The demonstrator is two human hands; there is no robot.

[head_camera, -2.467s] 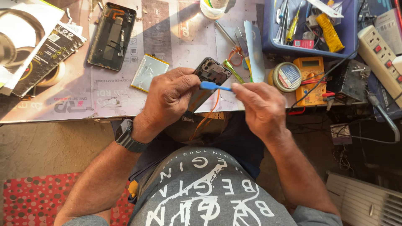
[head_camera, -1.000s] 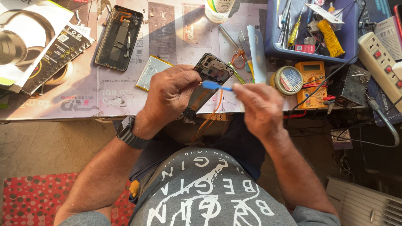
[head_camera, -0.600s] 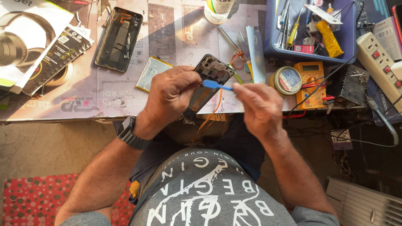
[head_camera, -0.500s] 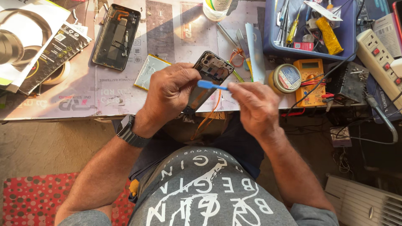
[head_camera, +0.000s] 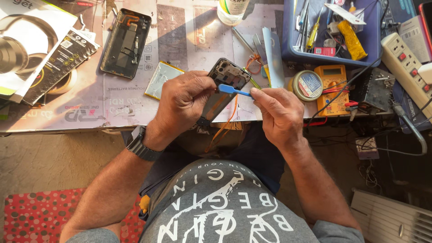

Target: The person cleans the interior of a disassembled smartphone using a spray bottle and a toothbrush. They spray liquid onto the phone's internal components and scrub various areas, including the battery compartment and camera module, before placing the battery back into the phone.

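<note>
Blue plastic is what sits between my fingers: a small blue pry tool (head_camera: 232, 90), pinched at its thin end by my right hand (head_camera: 281, 114), fingers drawn narrow around it, in the middle of the frame. Its flat blade lies against the opened phone body (head_camera: 224, 87), a dark shell with its back off and parts showing near the top end. My left hand (head_camera: 184, 101) is wrapped around that phone body from the left, fingers closed on it, holding it tilted just above the near edge of the workbench (head_camera: 90, 112). An orange ribbon cable (head_camera: 223, 128) hangs down from the phone towards my lap. A dark wristwatch (head_camera: 141, 145) sits on my left wrist.

On the bench, up and left of my hands, a second phone shell (head_camera: 126, 42) lies open and flat, and a silvery flat battery (head_camera: 163, 80) lies just beside my left hand. At the far upper left there is a box with a headphone picture (head_camera: 27, 45). Right of my hands sit a round tin (head_camera: 308, 85) and an orange multimeter (head_camera: 332, 85) touching side by side, with a blue tray of tools (head_camera: 333, 27) in the upper right and a white power strip (head_camera: 405, 63) at the right edge.
</note>
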